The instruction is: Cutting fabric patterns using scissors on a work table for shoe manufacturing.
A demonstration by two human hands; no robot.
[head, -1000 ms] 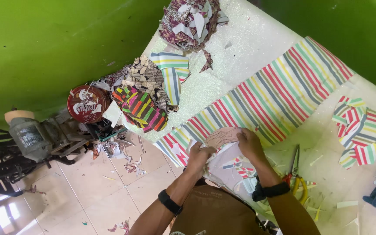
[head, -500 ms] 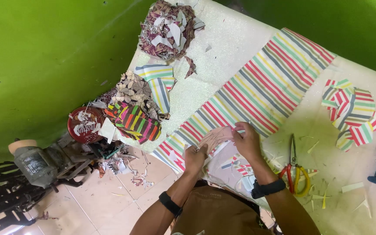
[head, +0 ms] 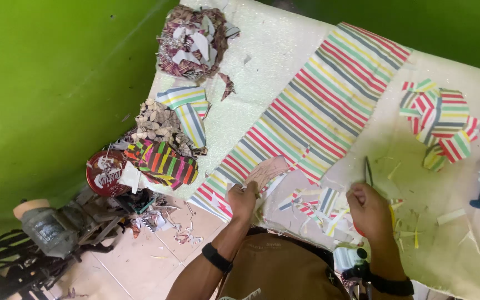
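A pale cloth-covered worktable (head: 284, 61) stands against a green wall (head: 45, 83). The left hand (head: 243, 198) has its fingers pinched on a brown cut-out paper piece (head: 268, 169), which lies over the long multicoloured striped sheet (head: 318, 111). The right hand (head: 369, 210) has its fingers closed around the scissors (head: 368, 171), blades projecting beyond the knuckles. Striped offcuts (head: 312, 205) lie between both hands.

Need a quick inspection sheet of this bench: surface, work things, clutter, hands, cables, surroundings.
Surface: pale table, strewn with paper offcuts.
Job's things: striped sheet lying flat; brown template; scissors.
Clutter: stacks of cut pieces, patterned pile, striped cutouts, round tin.
Hands: left hand pinches the template; right hand grips the scissors.
Cables: nothing seen.
Surroundings: green wall, tiled floor, sewing machine.
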